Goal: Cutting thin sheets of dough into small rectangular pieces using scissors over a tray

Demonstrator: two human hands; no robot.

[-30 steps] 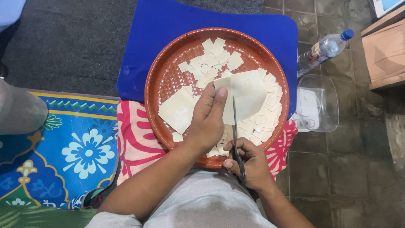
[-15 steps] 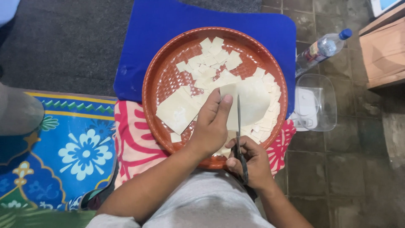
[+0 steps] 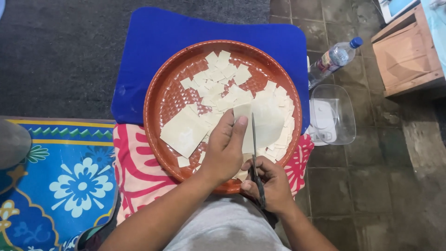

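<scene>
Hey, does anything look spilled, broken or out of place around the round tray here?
Only one thing stands out: the plastic bottle lies on its side on the tiled floor, right of the tray. Its cap is on and nothing has spilled. The cut pieces all sit inside the tray.

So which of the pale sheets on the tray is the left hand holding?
The big rounded sheet on the tray's right side, with the scissors along it. The left hand presses its edge; the rectangular sheet lies untouched.
</scene>
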